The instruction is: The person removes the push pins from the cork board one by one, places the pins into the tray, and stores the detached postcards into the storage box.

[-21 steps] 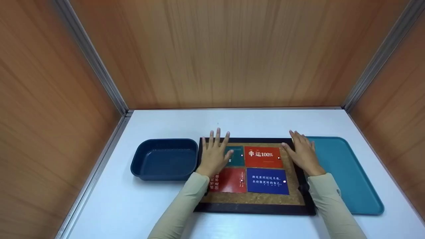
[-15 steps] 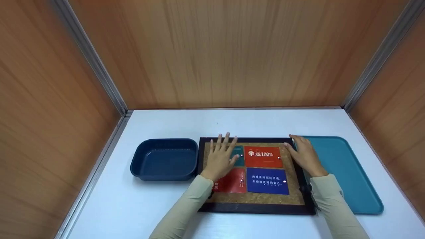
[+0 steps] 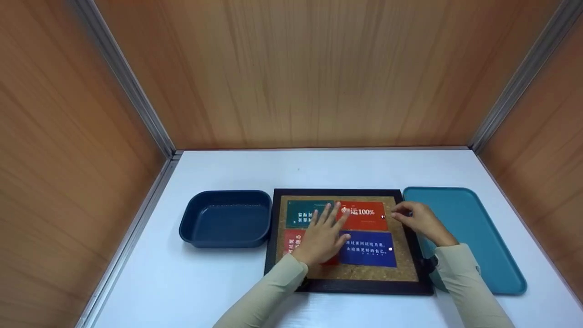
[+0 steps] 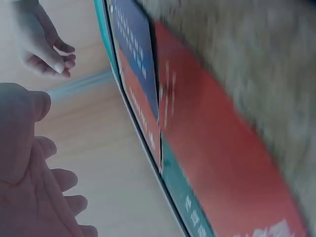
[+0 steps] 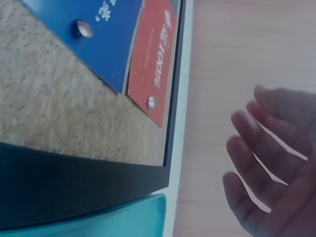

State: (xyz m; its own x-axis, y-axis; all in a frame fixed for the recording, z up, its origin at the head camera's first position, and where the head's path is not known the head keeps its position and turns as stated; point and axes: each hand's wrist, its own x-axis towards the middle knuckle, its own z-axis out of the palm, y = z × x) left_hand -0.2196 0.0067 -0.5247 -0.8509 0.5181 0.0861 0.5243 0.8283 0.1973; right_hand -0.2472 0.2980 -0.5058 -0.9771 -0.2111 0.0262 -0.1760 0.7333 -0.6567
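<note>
A cork board in a black frame lies on the table. Four cards are on it: a green one, a red "100%" one, a dark blue one, and another red one, partly hidden by my left hand in the head view. Spread-fingered, my left hand hovers over the middle of the cards and holds nothing. My right hand is at the board's right edge, fingers loosely bent, close to the shiny pin in the red "100%" card. Another pin sits in the blue card.
To the board's left stands a deep navy tub. A flat teal tray lies on the right, against the board's frame. Wood-patterned panels enclose the white table at the back and sides.
My left hand has moved right and toward me, from the left cards to the middle of the board. My right hand has drawn back slightly toward me, its fingers bending inward.
</note>
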